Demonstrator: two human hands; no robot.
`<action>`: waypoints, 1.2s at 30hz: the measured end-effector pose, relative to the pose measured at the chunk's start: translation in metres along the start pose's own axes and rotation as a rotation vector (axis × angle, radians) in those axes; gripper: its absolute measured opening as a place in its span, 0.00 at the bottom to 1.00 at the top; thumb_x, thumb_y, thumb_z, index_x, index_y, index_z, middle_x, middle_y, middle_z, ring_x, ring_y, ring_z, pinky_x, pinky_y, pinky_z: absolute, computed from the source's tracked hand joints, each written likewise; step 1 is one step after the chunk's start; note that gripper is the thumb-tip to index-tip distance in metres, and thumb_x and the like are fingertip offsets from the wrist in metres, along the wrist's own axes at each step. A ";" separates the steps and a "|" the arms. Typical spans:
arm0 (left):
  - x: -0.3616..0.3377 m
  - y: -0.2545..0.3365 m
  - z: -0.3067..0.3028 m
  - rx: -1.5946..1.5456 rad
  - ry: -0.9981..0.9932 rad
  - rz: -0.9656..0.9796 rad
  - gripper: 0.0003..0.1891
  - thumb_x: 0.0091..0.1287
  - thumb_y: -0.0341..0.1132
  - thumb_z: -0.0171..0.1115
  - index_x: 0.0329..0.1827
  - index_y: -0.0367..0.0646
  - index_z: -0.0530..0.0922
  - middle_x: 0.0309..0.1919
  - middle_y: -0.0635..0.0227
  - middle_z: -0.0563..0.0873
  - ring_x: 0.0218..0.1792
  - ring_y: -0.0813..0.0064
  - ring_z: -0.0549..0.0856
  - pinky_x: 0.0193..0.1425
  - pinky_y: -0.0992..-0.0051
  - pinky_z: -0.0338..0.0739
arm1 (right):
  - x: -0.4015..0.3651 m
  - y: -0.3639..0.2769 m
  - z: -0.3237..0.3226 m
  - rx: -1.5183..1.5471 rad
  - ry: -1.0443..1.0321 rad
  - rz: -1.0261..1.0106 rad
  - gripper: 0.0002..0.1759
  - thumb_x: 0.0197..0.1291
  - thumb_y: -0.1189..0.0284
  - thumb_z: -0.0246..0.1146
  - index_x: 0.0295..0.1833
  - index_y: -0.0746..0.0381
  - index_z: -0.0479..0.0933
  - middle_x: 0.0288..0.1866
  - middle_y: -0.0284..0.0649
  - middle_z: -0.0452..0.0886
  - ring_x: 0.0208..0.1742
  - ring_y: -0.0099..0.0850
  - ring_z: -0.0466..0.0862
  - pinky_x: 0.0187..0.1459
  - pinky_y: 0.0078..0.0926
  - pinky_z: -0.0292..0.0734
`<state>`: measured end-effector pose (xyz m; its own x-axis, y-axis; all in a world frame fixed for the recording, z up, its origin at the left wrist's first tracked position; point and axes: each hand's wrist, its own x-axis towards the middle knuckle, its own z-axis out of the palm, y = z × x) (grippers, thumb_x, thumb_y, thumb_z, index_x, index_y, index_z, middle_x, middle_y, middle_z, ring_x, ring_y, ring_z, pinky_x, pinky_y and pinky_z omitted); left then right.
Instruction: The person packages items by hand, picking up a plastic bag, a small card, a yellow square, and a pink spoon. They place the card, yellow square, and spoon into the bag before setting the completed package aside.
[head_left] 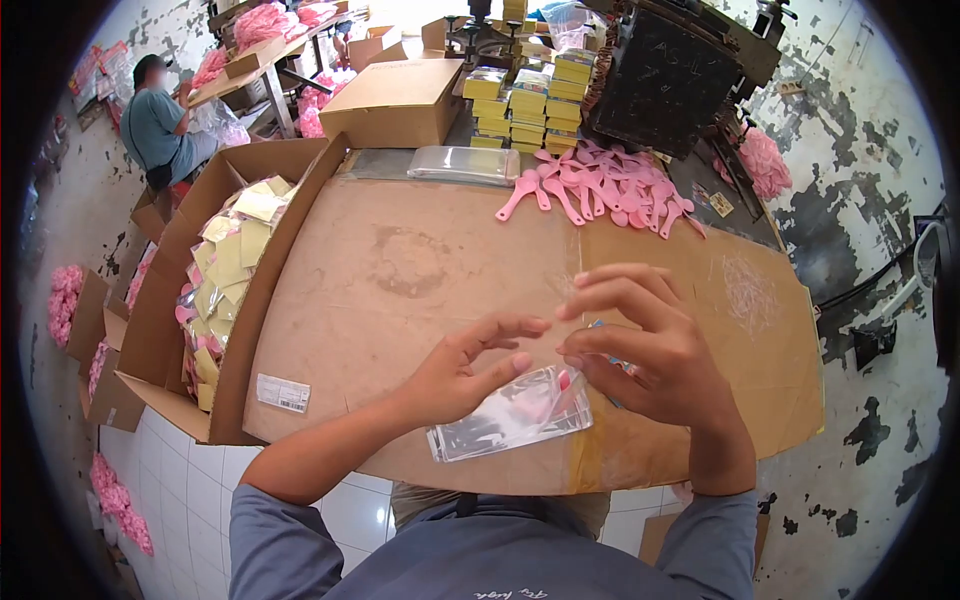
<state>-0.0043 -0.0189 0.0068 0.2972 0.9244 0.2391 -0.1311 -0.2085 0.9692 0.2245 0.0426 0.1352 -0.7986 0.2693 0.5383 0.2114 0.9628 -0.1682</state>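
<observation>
A clear plastic bag (510,415) with a pink item inside lies at the near edge of the cardboard work surface (400,270). My left hand (465,365) rests on the bag's left part, fingers spread and curled. My right hand (650,345) holds the bag's right end by thumb and fingers, where a bit of pink and blue shows. A pile of pink plastic spoons (600,185) lies at the far side of the surface.
An open cardboard box (170,300) of filled yellow-carded bags stands at left. A stack of clear bags (465,163), stacks of yellow packs (530,100), a closed carton (395,100) and a dark machine (670,70) stand at the back. Another person (160,125) sits far left.
</observation>
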 end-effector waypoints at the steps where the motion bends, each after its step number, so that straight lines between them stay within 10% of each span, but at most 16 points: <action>1: 0.001 0.002 -0.002 0.109 0.034 0.062 0.21 0.78 0.33 0.64 0.71 0.38 0.76 0.70 0.57 0.82 0.70 0.66 0.82 0.76 0.65 0.73 | 0.000 -0.004 -0.004 -0.031 -0.004 0.045 0.10 0.56 0.77 0.74 0.44 0.58 0.88 0.45 0.36 0.85 0.54 0.38 0.86 0.51 0.35 0.78; 9: -0.004 0.025 0.010 0.381 0.060 0.211 0.20 0.75 0.30 0.64 0.69 0.36 0.79 0.60 0.57 0.88 0.62 0.68 0.87 0.68 0.67 0.79 | -0.006 -0.007 0.020 0.181 0.059 0.253 0.08 0.60 0.76 0.73 0.44 0.62 0.86 0.36 0.39 0.82 0.34 0.39 0.84 0.37 0.35 0.78; 24: -0.005 0.020 0.017 0.112 0.163 0.159 0.14 0.81 0.29 0.59 0.64 0.32 0.80 0.45 0.61 0.93 0.53 0.75 0.91 0.57 0.75 0.86 | -0.001 -0.013 0.032 0.309 0.089 0.311 0.08 0.63 0.80 0.72 0.47 0.65 0.85 0.38 0.42 0.83 0.32 0.33 0.85 0.34 0.30 0.81; 36: -0.007 0.015 0.012 0.323 0.191 0.202 0.16 0.76 0.26 0.63 0.63 0.27 0.79 0.39 0.53 0.93 0.40 0.67 0.95 0.44 0.72 0.89 | 0.000 -0.009 0.050 -0.340 0.168 -0.070 0.17 0.53 0.67 0.76 0.47 0.61 0.83 0.49 0.35 0.83 0.56 0.34 0.83 0.56 0.34 0.72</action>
<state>0.0035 -0.0322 0.0208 0.1111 0.8909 0.4405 0.1429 -0.4529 0.8800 0.1945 0.0328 0.0948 -0.7201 0.1751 0.6715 0.3571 0.9231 0.1423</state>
